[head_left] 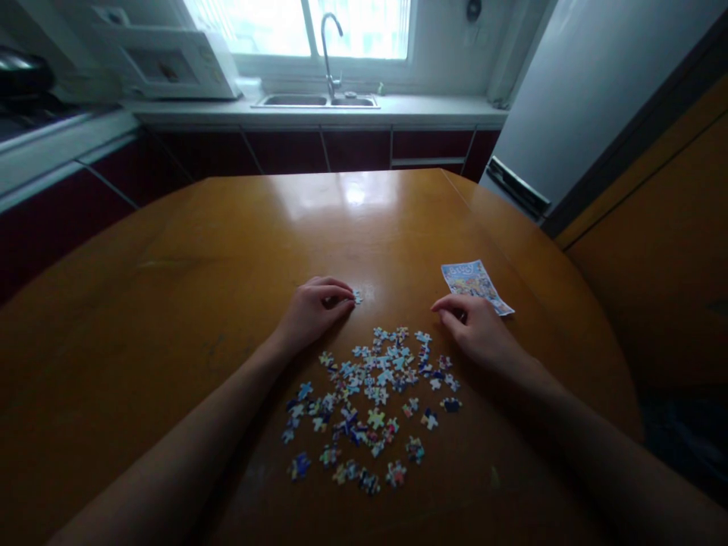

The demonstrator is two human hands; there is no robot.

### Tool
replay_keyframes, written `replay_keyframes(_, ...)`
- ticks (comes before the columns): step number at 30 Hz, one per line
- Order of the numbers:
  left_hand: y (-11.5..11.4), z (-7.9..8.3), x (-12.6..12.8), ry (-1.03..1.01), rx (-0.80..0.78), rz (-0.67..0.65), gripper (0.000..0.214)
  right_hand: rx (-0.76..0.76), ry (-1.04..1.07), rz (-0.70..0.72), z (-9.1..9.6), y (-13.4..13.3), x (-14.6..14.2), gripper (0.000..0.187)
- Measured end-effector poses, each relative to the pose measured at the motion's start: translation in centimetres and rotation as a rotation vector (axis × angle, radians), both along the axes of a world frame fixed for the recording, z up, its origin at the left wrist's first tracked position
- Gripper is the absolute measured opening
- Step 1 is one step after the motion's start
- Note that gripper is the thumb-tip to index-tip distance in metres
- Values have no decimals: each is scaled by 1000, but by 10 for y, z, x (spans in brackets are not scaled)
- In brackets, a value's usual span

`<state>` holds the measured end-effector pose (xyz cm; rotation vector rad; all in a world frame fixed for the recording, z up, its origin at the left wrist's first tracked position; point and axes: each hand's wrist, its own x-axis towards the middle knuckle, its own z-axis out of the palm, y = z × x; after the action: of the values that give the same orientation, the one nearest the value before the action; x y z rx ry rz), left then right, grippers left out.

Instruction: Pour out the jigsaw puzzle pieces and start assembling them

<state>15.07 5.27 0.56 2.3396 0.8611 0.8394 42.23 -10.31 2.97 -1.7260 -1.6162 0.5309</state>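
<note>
Several loose jigsaw pieces point(369, 394) lie scattered on a round wooden table point(227, 250) in front of me. My left hand point(312, 311) rests on the table just beyond the pile, fingers curled, its fingertips pinched on a single puzzle piece point(356, 297) that lies apart from the rest. My right hand point(475, 326) rests at the pile's right edge with fingers curled under; whatever they hold is hidden. A small printed picture card point(475, 284) lies flat just past my right hand.
The table's curved edge runs close on the right, beside an orange cabinet wall point(660, 250). Behind the table stand a counter with a sink and tap point(318, 98), a white microwave point(171, 64), and a grey refrigerator point(569, 98).
</note>
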Motion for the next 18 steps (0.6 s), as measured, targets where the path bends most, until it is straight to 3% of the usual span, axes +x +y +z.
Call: replay_keyframes(18,-1,0,2,-12,-31,0,9,26,-4,23,-4,2,0,20)
